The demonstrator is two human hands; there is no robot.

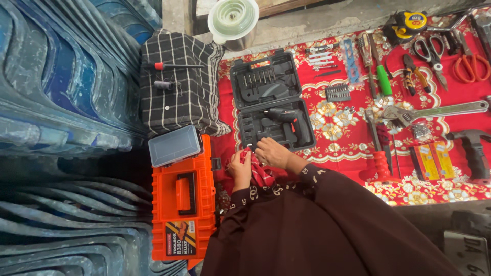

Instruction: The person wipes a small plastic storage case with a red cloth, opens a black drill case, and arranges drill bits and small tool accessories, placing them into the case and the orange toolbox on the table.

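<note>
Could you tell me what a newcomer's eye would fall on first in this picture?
Probably the red patterned cloth spread with tools, and on it the open dark drill case holding a drill. At the case's near edge, the left hand and right hand work together over a red rag. An orange toolbox lies to their left.

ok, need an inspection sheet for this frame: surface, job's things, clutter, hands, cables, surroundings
Surface: red floral cloth on the ground.
Job's things: open dark grey plastic drill case, cordless drill inside; red patterned rag.
Clutter: orange plastic toolbox, checked fabric bag, adjustable wrench, orange-handled scissors, yellow tape measure.
Hands: left hand grips rag; right hand at case edge.
Cables: nothing seen.
Surroundings: stacked blue plastic chairs beside.
</note>
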